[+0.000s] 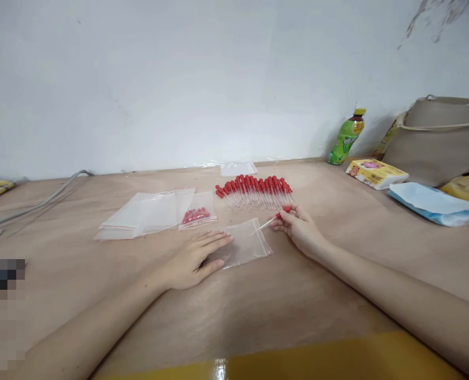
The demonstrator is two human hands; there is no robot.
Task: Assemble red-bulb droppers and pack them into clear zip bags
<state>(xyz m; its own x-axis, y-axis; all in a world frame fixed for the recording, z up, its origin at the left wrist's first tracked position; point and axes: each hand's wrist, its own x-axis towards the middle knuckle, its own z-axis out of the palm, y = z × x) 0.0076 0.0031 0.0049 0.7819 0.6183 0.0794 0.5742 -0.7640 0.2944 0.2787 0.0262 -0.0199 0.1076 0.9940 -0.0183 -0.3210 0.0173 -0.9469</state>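
My left hand (197, 258) lies flat with its fingers stretched over the left part of a clear zip bag (244, 243). Between the fingers of my right hand (297, 227) is a dropper (269, 221) with a red bulb, its clear tip pointing left at the bag's zip edge. Whether the tip is inside the bag I cannot tell. Just behind the bag, a heap of red-topped droppers (254, 190) lies fanned out, bulbs toward the wall. To the left, another zip bag (198, 205) contains several red-bulbed pieces (195, 215).
Several flat zip bags (151, 214) overlap at left, and a white packet (238, 169) lies by the wall. At right are a green drink bottle (347, 137), a yellow tissue pack (376, 173), a blue packet (436, 203) and a beige bag (440, 140). A grey cable (48, 199) crosses the left side.
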